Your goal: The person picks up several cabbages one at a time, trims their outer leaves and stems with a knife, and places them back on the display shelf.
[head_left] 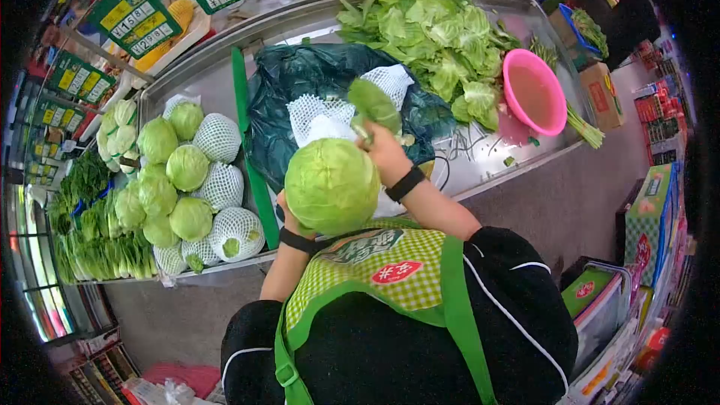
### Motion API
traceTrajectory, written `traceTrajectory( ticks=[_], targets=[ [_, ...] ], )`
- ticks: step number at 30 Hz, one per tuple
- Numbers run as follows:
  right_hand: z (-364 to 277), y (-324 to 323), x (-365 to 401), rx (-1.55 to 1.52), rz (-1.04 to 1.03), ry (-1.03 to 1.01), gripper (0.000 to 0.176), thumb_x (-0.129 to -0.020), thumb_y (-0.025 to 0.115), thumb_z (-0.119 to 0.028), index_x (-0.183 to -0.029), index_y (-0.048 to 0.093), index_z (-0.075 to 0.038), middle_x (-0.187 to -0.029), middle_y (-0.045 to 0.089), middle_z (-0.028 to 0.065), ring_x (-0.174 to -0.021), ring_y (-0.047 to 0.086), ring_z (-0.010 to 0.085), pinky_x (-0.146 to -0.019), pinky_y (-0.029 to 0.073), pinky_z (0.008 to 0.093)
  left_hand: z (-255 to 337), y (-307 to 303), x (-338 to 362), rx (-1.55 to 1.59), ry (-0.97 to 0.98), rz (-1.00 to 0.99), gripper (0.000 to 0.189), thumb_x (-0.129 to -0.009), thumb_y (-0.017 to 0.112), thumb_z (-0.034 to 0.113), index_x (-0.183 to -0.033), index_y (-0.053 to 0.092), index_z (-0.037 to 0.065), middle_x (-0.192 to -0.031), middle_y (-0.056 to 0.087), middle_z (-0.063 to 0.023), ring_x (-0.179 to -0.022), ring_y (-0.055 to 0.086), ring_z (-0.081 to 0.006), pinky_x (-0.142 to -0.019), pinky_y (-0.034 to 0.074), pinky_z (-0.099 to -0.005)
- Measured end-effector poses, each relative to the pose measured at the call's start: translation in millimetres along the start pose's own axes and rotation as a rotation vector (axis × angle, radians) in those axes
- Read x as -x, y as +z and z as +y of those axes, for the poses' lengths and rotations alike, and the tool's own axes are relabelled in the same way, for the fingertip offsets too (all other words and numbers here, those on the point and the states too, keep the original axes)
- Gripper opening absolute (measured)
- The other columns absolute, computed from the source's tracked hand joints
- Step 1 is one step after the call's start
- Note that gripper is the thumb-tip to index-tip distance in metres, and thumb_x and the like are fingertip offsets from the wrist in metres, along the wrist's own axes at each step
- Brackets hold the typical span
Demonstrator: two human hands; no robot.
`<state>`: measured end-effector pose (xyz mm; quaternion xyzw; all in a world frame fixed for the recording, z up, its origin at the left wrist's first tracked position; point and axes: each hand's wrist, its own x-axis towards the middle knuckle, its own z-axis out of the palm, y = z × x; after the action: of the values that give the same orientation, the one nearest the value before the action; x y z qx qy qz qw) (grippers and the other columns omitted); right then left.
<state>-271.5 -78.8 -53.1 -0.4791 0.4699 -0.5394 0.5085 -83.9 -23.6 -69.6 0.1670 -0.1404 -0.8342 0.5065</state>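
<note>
A round green cabbage [332, 186] rests against my left hand [289, 214], which curls around its lower left side and is mostly hidden behind it. Beside its upper right, my right hand [385, 154] is closed on a loose cabbage leaf [374, 105]. White foam nets [309, 114] lie just beyond the cabbage on a dark green plastic sheet [281, 75]. Another white net [390, 82] is near the leaf.
Netted and bare cabbages [187, 167] fill the left, past a green divider [251, 135]. Loose leaves [427, 30] are piled at the back right, beside a pink basin [535, 92] of murky water. A person [634, 22] is at the far right.
</note>
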Motion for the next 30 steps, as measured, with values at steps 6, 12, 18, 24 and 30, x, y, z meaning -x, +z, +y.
traceTrajectory(
  ticks=[6,12,18,24,30],
  targets=[
    [24.7,-146.2,-67.4,0.529,0.22,-0.145,0.051,-0.069,0.06,-0.001,-0.118,0.046,-0.004,-0.102,0.054,0.014,-0.078,0.056,0.0143,-0.059,0.048,0.0258,8.0,47.2,-7.6,0.429,-0.119,0.022,0.072,-0.074,0.041,0.061,-0.129,0.035,0.015,-0.133,0.035,-0.0129,-0.117,0.039,-0.0342,-0.093,0.032,-0.0554],
    [18.0,-307.7,-108.7,0.711,0.559,0.083,0.038,-0.076,0.06,-0.011,-0.113,0.053,-0.009,-0.091,0.055,0.0085,-0.058,0.047,0.0117,-0.043,0.036,0.0235,16.4,53.6,-15.0,0.456,-0.22,-0.05,0.083,-0.068,0.048,0.066,-0.133,0.029,0.017,-0.135,0.03,-0.0124,-0.12,0.034,-0.0363,-0.092,0.03,-0.059],
    [-9.7,-128.8,-33.7,0.222,0.218,0.116,0.037,-0.084,0.052,-0.032,-0.106,0.054,-0.003,-0.093,0.062,0.0045,-0.045,0.038,0.003,-0.04,0.031,0.0184,17.2,78.0,-21.4,0.33,-0.15,0.054,0.089,-0.064,0.053,0.068,-0.133,0.027,0.017,-0.135,0.029,-0.014,-0.121,0.032,-0.0379,-0.094,0.026,-0.0612],
    [-76.6,3.0,20.6,-0.272,-0.07,-0.295,0.073,-0.076,0.06,-0.024,-0.13,0.024,0.009,-0.127,0.04,0.0153,-0.118,0.038,0.0198,-0.098,0.027,0.031,32.4,105.8,-19.5,-0.309,0.092,0.13,0.091,-0.066,0.061,0.059,-0.135,0.022,0.014,-0.137,0.026,-0.014,-0.125,0.029,-0.0307,-0.103,0.022,-0.0492],
    [-99.0,-13.5,-4.4,0.076,-0.293,-0.755,0.075,-0.065,0.075,-0.027,-0.124,0.039,0.002,-0.127,0.039,0.025,-0.116,0.042,0.0313,-0.093,0.036,0.0347,51.7,88.3,-11.4,-0.215,0.022,-0.172,0.099,-0.059,0.064,0.063,-0.134,0.025,0.01,-0.135,0.032,-0.0109,-0.122,0.034,-0.0285,-0.098,0.031,-0.0472]
  ],
)
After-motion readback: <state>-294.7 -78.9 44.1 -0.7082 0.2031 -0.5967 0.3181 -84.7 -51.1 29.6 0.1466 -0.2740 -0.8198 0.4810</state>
